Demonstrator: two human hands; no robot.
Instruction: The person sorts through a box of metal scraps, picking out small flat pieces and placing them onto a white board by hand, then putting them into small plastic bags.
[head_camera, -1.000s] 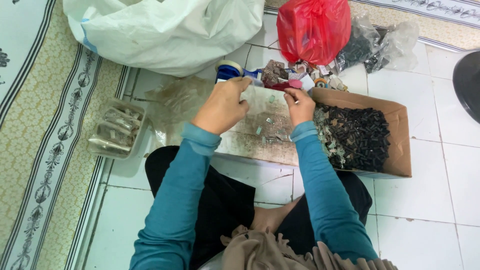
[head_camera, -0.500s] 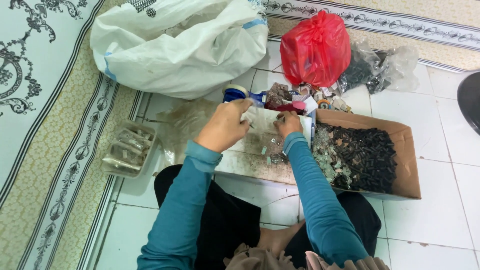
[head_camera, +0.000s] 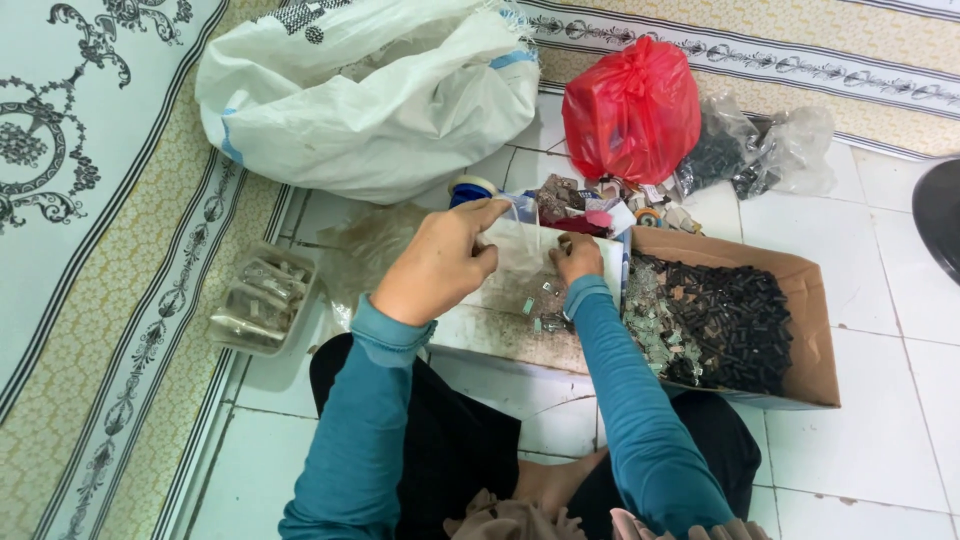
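Observation:
I sit on a tiled floor with a worn white board (head_camera: 500, 335) in front of me. My left hand (head_camera: 440, 262) and my right hand (head_camera: 577, 257) both pinch the top edge of a small clear plastic bag (head_camera: 530, 250) held over the board. Small silvery parts (head_camera: 545, 312) lie scattered on the board below the bag. Just right of my right hand sits a cardboard box (head_camera: 815, 330) filled with small black pieces and silvery scraps.
A big white sack (head_camera: 360, 95) lies at the back left, a knotted red plastic bag (head_camera: 630, 110) behind the box, clear bags of dark parts (head_camera: 760, 155) to its right. A clear tray of metal parts (head_camera: 260, 300) rests at the left by a patterned carpet (head_camera: 90, 250).
The view has tilted and shifted, so everything sits lower in frame. Both hands have drawn closer together on the small clear bag over the board.

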